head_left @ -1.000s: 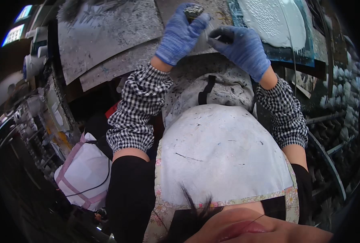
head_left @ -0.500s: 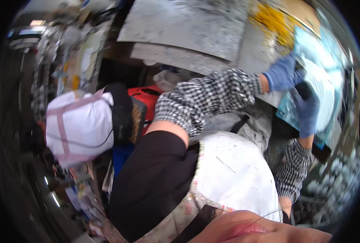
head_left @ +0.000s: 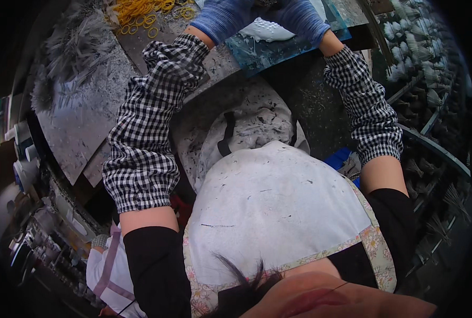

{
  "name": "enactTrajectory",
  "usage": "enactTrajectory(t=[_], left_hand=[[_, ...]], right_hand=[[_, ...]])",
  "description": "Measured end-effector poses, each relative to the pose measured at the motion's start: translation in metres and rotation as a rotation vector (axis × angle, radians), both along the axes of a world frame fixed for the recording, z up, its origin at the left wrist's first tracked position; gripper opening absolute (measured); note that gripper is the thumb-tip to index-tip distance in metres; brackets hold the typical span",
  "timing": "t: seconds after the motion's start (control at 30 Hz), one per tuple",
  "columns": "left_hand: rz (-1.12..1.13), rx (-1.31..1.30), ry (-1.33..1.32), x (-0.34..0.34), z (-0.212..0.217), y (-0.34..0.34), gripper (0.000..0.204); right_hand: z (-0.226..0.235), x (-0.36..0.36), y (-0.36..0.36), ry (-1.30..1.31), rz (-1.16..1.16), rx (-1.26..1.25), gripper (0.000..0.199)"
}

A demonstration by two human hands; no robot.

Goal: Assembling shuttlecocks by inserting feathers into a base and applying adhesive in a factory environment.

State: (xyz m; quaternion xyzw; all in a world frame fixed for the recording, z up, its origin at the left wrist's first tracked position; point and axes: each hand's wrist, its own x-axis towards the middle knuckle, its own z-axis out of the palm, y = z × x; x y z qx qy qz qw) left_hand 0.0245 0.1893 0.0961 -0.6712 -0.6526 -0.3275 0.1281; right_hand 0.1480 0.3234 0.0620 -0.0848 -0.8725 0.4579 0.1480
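My left hand (head_left: 223, 20), in a blue knitted glove, reaches to the top edge of the view, left of the middle. My right hand (head_left: 303, 22), gloved alike, comes up to it from the right. Between them, at the very top, a small dark thing (head_left: 265, 2) shows in part; its kind cannot be made out. The fingertips are cut off by the edge, but both hands look closed about it. Below the hands a white, wet-looking mass (head_left: 268, 32) lies on a blue translucent sheet (head_left: 262, 57).
A heap of yellow rubber bands (head_left: 138, 15) lies left of my hands on the grey table (head_left: 69, 143). Clear bristle-like bundles (head_left: 69, 63) cover the table's far left. Racks with white tufted bundles (head_left: 421, 58) stand at right. Another person's white clothing (head_left: 106, 270) shows lower left.
The view has swung to the right, so my hands now stand at the top middle instead of the upper right. They remain close together with a dark thing between them.
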Motion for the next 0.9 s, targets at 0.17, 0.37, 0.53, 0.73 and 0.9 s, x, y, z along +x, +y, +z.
enactTrajectory(t=[0.17, 0.37, 0.53, 0.73, 0.9], left_hand=[[-0.037, -0.06, 0.075, -0.009, -0.008, 0.003, 0.027], [-0.039, -0.063, 0.097, -0.012, -0.01, 0.003, 0.026], [0.037, -0.048, 0.05, -0.014, -0.015, 0.01, 0.031], [0.006, -0.061, -0.859, -0.039, -0.011, -0.001, 0.025], [0.056, 0.0, -1.011, -0.044, -0.017, 0.001, 0.022]], right_hand=[[-0.02, -0.008, 0.007, -0.104, -0.072, 0.152, 0.02], [-0.018, -0.012, 0.004, -0.174, -0.106, 0.238, 0.02], [-0.02, -0.005, 0.003, -0.042, -0.065, 0.092, 0.02], [0.031, -0.001, -0.008, 0.187, -0.075, 0.114, 0.015], [0.047, 0.008, -0.029, 0.254, 0.027, 0.021, 0.012]])
